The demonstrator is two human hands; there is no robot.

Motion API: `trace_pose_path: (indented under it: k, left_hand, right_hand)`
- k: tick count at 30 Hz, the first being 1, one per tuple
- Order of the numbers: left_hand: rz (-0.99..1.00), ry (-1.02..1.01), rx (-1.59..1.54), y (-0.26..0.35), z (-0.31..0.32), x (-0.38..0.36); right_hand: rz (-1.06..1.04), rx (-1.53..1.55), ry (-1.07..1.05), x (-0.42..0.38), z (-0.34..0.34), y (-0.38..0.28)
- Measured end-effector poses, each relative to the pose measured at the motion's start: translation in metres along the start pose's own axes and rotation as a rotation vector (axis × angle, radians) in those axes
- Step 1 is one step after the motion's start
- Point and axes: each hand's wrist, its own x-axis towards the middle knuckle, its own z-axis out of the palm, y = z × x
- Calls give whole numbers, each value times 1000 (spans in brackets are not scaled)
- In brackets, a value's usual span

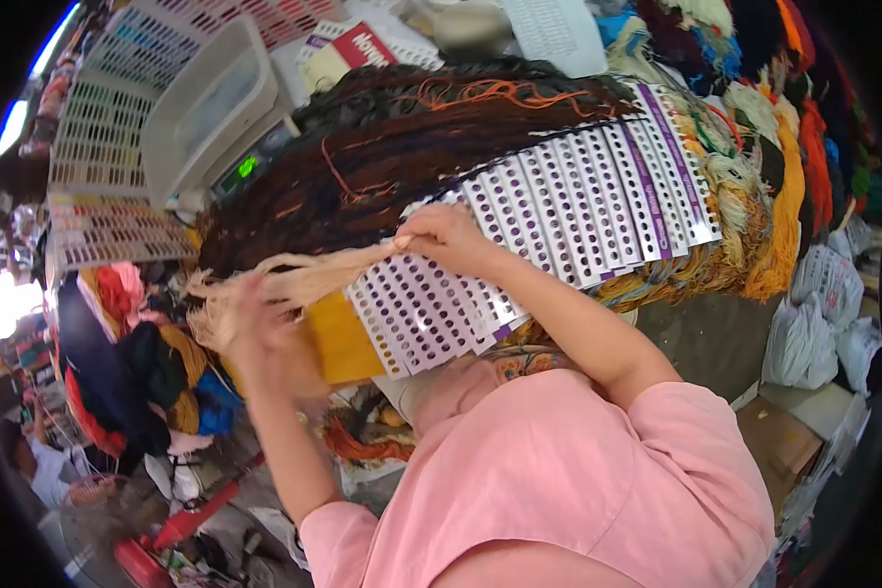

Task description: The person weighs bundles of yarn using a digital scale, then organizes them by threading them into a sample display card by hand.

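Observation:
My right hand (449,238) pinches one end of a pale cream hank of yarn (338,263) between thumb and fingers. The hank stretches left from there to loose, frayed strands. My left hand (269,338) is at that loose end, smeared by motion, so its fingers cannot be made out. Under my right hand lie overlapping white cards with rows of punched holes (549,206), some with purple strips. A mustard-yellow sheet or card (341,338) lies beside them, below the hank. Dark brown and black yarn (294,186) is heaped just beyond the cards.
A white plastic tub (216,108) stands at the back left, beside a green lit display (247,166). Colour charts (108,127) stand at far left. Orange and yellow hanks (789,211) lie at right, near white plastic bags (818,314). Coloured yarn bundles (157,363) are piled at left.

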Motion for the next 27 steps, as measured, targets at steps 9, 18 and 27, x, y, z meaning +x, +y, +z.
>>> trace_pose_path:
  k: [9,18,27]
  left_hand:
    - [-125,-576,318,-53,115,-2]
    - [-325,-157,174,26,-13,20]
    - [-63,-513,-792,17,-15,-46]
  right_hand:
    - [303,386,7,1,-10,-15]
    - [111,-250,-40,-1,4,-14]
    - [-36,-222,104,-3,7,-18]
